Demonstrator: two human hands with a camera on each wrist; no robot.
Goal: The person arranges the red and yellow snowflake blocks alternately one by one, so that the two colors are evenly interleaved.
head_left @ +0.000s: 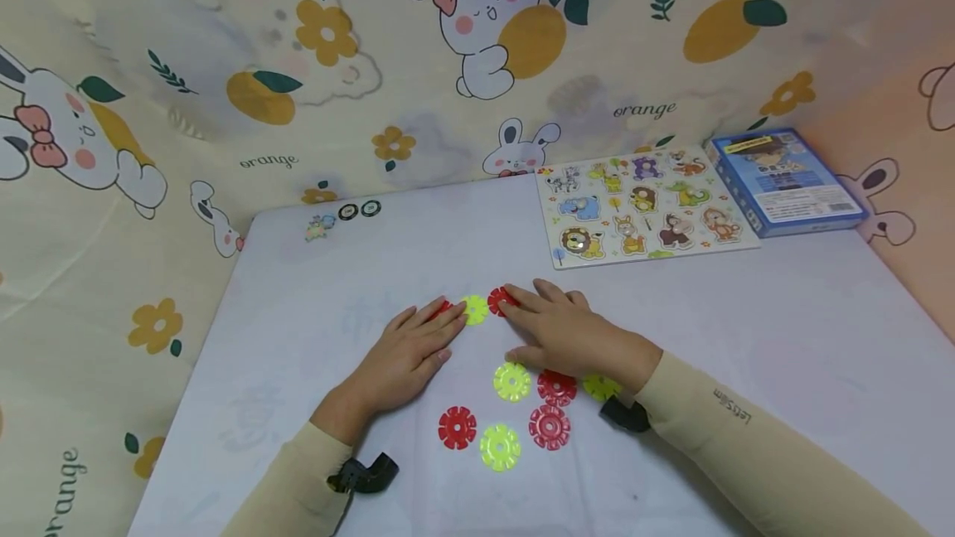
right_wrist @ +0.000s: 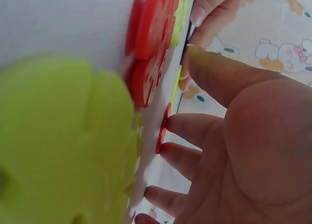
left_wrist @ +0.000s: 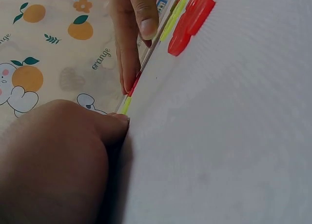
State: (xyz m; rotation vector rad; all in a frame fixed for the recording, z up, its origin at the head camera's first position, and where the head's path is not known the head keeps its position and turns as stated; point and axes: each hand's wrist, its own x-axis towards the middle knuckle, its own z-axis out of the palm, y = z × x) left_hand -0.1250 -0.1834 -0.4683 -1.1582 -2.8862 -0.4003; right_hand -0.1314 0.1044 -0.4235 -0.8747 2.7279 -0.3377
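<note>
Three notched plastic discs lie in a row on the white table. My left hand (head_left: 409, 355) rests with straight fingers on the red disc (head_left: 442, 310) at the row's left end and partly covers it. Between the hands shows a yellow-green disc (head_left: 474, 311), close to the left fingertips. At the right end, spread fingers of my right hand (head_left: 563, 328) touch another red disc (head_left: 500, 302), seen also in the right wrist view as a red disc (right_wrist: 164, 129) under two fingertips. Neither hand is curled around anything.
Nearer the front lie more red and yellow-green discs, among them a yellow-green disc (head_left: 500, 447) and a red disc (head_left: 458, 428). An animal puzzle board (head_left: 649, 205) and a blue box (head_left: 787, 181) stand back right. Small round pieces (head_left: 370, 208) lie back left.
</note>
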